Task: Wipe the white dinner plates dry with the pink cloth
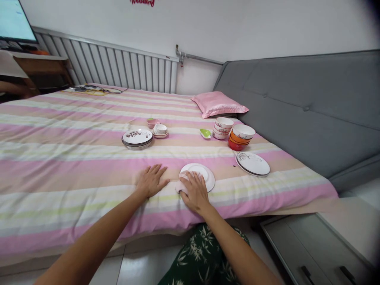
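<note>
My left hand (151, 181) lies flat and open on the striped bedspread (74, 158), fingers spread, holding nothing. My right hand (193, 190) rests with its fingers spread on a pink cloth (181, 183), which lies against the near edge of a white plate (204, 174). The fingertips reach onto the plate's rim. Both hands are close to the bed's front edge.
Farther back on the bed sit a stack of patterned plates (137, 138), small dishes (159, 130), a green dish (205, 133), stacked bowls (222, 127), orange and red bowls (240, 137) and one patterned plate (253, 163). A pink pillow (219, 103) leans by the grey headboard (297, 107). A cabinet (314, 245) stands at the right.
</note>
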